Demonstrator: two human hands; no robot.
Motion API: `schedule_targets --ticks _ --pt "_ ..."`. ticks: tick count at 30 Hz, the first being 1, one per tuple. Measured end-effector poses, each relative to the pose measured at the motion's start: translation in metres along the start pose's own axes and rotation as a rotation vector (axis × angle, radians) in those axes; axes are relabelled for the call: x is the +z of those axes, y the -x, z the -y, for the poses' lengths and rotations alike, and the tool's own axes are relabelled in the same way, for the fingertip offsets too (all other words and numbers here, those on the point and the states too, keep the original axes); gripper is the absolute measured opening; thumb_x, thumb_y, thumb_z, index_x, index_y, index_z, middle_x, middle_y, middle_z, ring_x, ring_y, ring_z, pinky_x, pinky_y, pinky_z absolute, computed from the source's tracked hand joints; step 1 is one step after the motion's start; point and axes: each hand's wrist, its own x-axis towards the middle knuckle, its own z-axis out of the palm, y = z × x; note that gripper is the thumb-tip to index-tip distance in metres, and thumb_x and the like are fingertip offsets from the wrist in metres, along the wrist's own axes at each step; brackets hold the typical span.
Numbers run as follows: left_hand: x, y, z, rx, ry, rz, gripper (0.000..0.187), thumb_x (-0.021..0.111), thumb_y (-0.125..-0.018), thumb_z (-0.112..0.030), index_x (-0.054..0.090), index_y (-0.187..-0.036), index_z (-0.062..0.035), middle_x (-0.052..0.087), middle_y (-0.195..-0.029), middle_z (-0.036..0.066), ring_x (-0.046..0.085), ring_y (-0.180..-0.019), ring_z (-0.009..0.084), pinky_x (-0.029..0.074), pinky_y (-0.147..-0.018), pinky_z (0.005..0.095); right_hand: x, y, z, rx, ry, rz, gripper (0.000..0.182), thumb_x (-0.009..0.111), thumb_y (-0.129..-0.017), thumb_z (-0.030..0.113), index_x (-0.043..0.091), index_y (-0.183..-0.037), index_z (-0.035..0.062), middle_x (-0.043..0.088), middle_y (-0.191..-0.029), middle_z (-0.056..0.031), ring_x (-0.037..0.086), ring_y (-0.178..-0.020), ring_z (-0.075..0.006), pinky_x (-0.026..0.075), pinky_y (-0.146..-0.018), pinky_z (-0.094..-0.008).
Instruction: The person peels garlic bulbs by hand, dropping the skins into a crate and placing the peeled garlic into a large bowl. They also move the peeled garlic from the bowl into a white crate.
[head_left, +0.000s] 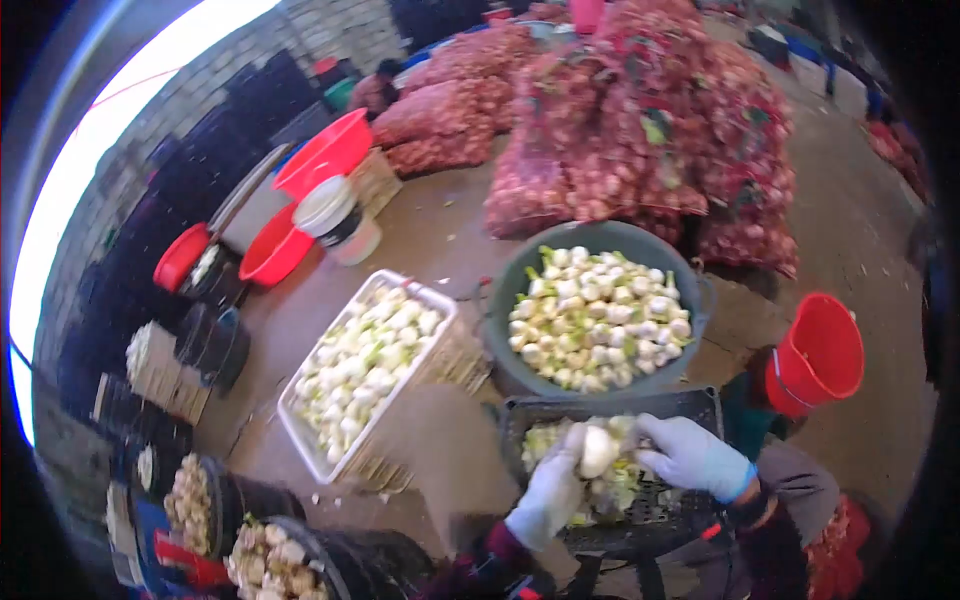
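White bulb (599,452), smooth, rounded, in left hand (551,492), right hand (692,459) close

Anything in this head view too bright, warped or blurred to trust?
Head view: glare whites out the upper left beside the block wall; lens distortion bows that wall, with dark corners; the left hand, right hand and white bulb look soft; the mesh sacks lack fine detail.
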Motion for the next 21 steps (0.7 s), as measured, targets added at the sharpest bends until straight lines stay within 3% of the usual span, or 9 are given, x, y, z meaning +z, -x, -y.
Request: schedule_targets --ticks 2,3,5,8,9,16,18,20,21 --pt "0.006 0.015 -0.002 0.035 0.041 -0.072 0.044 0.035 -0.102 -0.044 0.051 -0.122 -0.0074 0.063 -0.087 0.006 0.055 -0.057 0.0150 0.044 -0.048 0.0261 0.020 0.020 0.026 -0.044 0.240 -0.337 0.038 0.058 -0.087 0.026 0.053 -0.119 0.0065 0.064 -0.087 -0.0222 0.064 -0.080 -0.0377 0.051 -0.068 -0.0464" --pt "0.005 0.018 -0.001 0.059 0.056 -0.073 0.044 0.035 -0.102 -0.044 0.051 -0.122 -0.0074 0.063 -0.087 0.006 0.055 -0.057 0.0150 0.044 -0.048 0.0261 0.028 0.024 0.032 -0.067 0.255 -0.326 0.038 0.058 -0.087 0.026 0.053 -0.119 0.0065 0.064 -0.087 -0.0222 0.064 -0.080 -0.0377 0.051 -0.068 -0.0464" --pt "-0.006 0.025 0.009 0.137 0.006 -0.100 0.045 0.039 -0.101 -0.046 0.052 -0.120 -0.0072 0.061 -0.084 0.005 0.053 -0.057 0.0133 0.044 -0.050 0.0254 0.049 0.034 0.042 0.145 0.322 -0.378 0.045 0.057 -0.088 0.028 0.050 -0.129 0.0106 0.065 -0.079 -0.0171 0.065 -0.071 -0.0358 0.051 -0.061 -0.0444" --pt "-0.014 0.031 0.023 0.192 -0.121 -0.143 0.046 0.046 -0.098 -0.049 0.052 -0.119 -0.0078 0.060 -0.088 0.005 0.053 -0.061 0.0095 0.045 -0.049 0.0221 0.085 0.029 0.052 0.219 0.397 -0.178 0.055 0.053 -0.091 0.029 0.039 -0.140 0.0081 0.064 -0.067 -0.0162 0.064 -0.062 -0.0356 0.049 -0.056 -0.0449" --pt "-0.016 0.032 0.026 0.195 -0.203 -0.213 0.047 0.047 -0.097 -0.049 0.052 -0.118 -0.0072 0.060 -0.088 0.004 0.052 -0.061 0.0092 0.044 -0.050 0.0225 0.096 0.024 0.052 0.202 0.351 -0.208 0.048 0.052 -0.092 0.025 0.042 -0.134 0.0052 0.062 -0.070 -0.0208 0.063 -0.063 -0.0378 0.049 -0.058 -0.0476" --pt "-0.065 0.012 0.038 0.174 -0.337 -0.393 0.048 0.043 -0.099 -0.048 0.054 -0.121 -0.0065 0.061 -0.093 0.004 0.058 -0.074 0.0111 0.048 -0.059 0.0246 0.148 -0.010 0.026 0.232 0.238 -0.221 0.040 0.053 -0.092 0.021 0.050 -0.128 0.0043 0.063 -0.077 -0.0209 0.062 -0.071 -0.0395 0.048 -0.062 -0.0482" --pt "-0.102 -0.009 0.067 0.263 -0.282 -0.385 0.043 0.045 -0.100 -0.044 0.054 -0.119 -0.0066 0.061 -0.096 0.006 0.058 -0.079 0.0117 0.049 -0.061 0.0253 0.158 -0.021 0.018 0.250 0.205 -0.217 0.037 0.052 -0.092 0.020 0.053 -0.125 0.0044 0.063 -0.082 -0.0218 0.062 -0.076 -0.0399 0.048 -0.065 -0.0487" --pt "-0.092 0.006 0.037 0.254 -0.232 -0.374 0.036 0.047 -0.100 -0.040 0.055 -0.109 -0.0063 0.059 -0.093 0.006 0.058 -0.079 0.0135 0.049 -0.061 0.0260 0.155 -0.027 0.022 0.270 0.045 -0.248 0.029 0.050 -0.092 0.017 0.059 -0.115 0.0033 0.063 -0.092 -0.0233 0.061 -0.086 -0.0408 0.047 -0.071 -0.0492" --pt "-0.089 0.017 0.022 0.252 -0.306 -0.303 0.036 0.046 -0.100 -0.040 0.056 -0.106 -0.0063 0.059 -0.092 0.007 0.058 -0.078 0.0141 0.049 -0.060 0.0265 0.156 -0.031 0.020 0.173 -0.063 -0.339 0.027 0.047 -0.093 0.018 0.060 -0.110 0.0014 0.062 -0.085 -0.0207 0.061 -0.076 -0.0368 0.047 -0.067 -0.0459"
